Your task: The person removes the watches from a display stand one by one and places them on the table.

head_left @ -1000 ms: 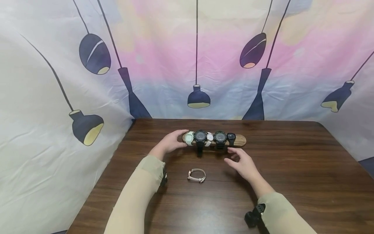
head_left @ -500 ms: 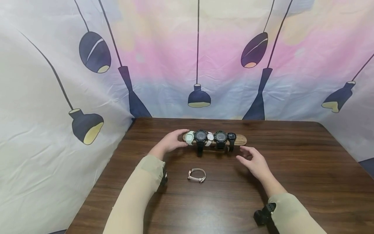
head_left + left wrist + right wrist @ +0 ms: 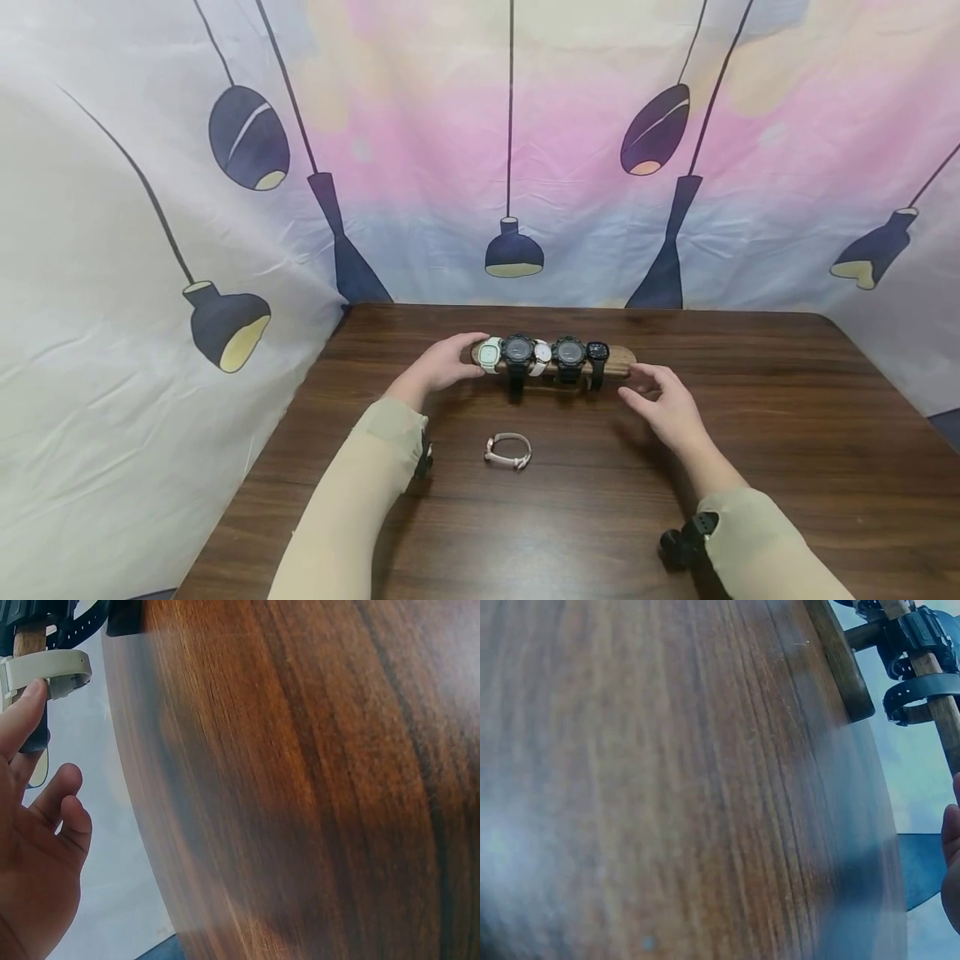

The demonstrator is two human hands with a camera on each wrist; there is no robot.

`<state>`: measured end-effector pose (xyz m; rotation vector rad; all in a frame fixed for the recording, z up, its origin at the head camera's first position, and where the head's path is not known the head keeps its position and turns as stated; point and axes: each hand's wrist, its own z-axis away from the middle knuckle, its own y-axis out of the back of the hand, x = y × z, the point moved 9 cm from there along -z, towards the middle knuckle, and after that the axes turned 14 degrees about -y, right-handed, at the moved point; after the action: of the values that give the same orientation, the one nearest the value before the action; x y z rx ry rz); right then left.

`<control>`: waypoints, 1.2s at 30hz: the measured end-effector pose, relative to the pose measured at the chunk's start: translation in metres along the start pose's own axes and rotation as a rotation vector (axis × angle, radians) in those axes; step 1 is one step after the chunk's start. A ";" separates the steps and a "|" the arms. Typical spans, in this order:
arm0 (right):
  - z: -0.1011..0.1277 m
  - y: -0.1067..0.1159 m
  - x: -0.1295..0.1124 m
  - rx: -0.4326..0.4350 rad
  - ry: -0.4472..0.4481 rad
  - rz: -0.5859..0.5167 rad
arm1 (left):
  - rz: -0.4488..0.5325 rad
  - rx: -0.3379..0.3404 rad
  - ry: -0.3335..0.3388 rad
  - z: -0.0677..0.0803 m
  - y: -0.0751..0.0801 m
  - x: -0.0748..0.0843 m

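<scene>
A wooden watch stand [image 3: 618,360] lies across the far middle of the table and carries several watches. A pale green one [image 3: 489,353] sits at its left end and a small black one [image 3: 597,351] towards its right end. My left hand [image 3: 448,363] pinches the stand's left end, and its thumb touches the pale watch's band [image 3: 45,667]. My right hand [image 3: 663,402] hovers with relaxed fingers just short of the stand's right end and holds nothing. The right wrist view shows the wooden bar [image 3: 941,712] with a black strap [image 3: 922,694] around it.
A small pink watch [image 3: 508,450] lies loose on the dark wooden table [image 3: 750,433], nearer to me between my forearms. A printed cloth backdrop [image 3: 480,167] hangs close behind the table and along its left side.
My right hand has moved right and away from me, from in front of the stand's middle to its right end. The left hand and the watches have stayed put.
</scene>
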<state>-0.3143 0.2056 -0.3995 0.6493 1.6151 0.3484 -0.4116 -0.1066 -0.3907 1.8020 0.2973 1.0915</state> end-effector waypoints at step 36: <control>-0.030 -0.008 -0.016 -0.065 0.064 0.166 | -0.039 -0.012 -0.019 -0.001 -0.003 0.002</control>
<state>-0.3446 0.1946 -0.3866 0.7303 1.6078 0.5458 -0.4104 -0.1030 -0.3921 1.7877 0.3128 1.0468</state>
